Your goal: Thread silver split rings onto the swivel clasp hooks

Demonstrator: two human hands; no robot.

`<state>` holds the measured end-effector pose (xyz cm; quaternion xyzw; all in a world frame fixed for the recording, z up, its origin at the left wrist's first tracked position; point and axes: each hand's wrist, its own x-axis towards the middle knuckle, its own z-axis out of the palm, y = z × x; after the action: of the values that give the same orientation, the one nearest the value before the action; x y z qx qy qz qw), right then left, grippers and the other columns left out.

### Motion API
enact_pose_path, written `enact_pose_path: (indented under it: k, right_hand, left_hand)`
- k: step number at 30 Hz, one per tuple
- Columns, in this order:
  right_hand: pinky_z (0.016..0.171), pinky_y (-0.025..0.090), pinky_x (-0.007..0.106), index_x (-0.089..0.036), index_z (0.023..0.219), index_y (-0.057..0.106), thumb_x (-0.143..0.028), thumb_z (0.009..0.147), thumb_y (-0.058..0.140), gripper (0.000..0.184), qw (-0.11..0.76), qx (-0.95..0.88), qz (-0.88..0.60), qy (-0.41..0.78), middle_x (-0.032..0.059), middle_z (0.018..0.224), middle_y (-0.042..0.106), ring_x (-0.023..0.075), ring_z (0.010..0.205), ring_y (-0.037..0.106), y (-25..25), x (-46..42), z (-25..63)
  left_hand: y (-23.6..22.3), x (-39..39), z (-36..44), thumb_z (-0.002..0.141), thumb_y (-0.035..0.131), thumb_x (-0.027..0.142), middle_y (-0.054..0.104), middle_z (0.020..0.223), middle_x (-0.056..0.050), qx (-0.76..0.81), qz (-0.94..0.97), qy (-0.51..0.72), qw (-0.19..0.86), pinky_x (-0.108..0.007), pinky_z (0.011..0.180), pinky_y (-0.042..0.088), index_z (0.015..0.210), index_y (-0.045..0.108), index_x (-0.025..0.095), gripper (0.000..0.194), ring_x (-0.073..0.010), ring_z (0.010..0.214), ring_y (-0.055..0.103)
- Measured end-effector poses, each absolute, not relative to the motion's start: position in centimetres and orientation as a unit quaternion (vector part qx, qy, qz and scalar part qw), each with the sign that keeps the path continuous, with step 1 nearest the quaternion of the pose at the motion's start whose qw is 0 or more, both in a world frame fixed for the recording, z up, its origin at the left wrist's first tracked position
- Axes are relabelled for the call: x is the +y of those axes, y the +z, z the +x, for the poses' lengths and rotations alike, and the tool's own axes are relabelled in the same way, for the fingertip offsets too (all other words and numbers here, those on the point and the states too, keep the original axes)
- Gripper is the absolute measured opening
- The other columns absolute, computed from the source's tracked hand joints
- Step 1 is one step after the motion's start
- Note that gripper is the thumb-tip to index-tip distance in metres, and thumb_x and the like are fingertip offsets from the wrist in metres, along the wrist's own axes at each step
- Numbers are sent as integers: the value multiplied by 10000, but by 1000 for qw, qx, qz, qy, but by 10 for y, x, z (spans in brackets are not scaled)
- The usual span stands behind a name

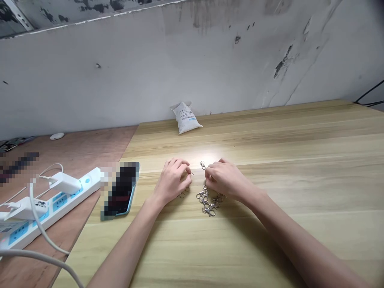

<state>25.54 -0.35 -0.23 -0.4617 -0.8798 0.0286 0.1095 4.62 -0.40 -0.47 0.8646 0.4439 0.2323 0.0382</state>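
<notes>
My left hand is closed in a pinch, and the edge of a small metal ring shows at its fingertips. Beneath it, a few loose split rings lie on the table, partly covered by the hand. My right hand has its fingers curled down and pressed together; what they hold, if anything, is hidden. Just below that hand sits a pile of silver lobster clasps, partly under the palm. One separate clasp with a ring lies beyond the right fingertips, between the two hands.
A phone with a light-blue edge lies left of my left arm. Farther left, a white power strip carries plugged-in chargers and cables. A small white printed bag rests at the back of the wooden table, near the wall.
</notes>
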Motion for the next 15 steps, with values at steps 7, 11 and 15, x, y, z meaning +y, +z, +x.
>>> enact_pose_path:
  k: [7,11,15]
  right_hand:
    - [688,325,271,-261,911,738,-147,820,578,217,100,-902,-401,129,9,843,683,125,680,554,8,-6,269]
    - [659,301,277,-264,814,754,-194,841,612,160,87,-912,-384,115,4,759,654,130,666,518,12,-7,271]
    - [666,281,304,-189,574,655,-164,865,561,307,76,-924,-372,39,25,628,630,152,660,495,8,-7,261]
  left_hand:
    - [-5,-3,44,883,543,181,650,1052,-43,452,861,231,40,-400,907,392,834,590,195,70,-214,1025,551]
    - [-5,-3,43,886,535,188,654,1054,-48,452,860,232,41,-401,914,393,835,599,198,83,-215,1026,557]
    - [-5,-3,43,884,536,185,657,1054,-49,455,859,230,40,-399,908,399,837,602,198,83,-217,1025,559]
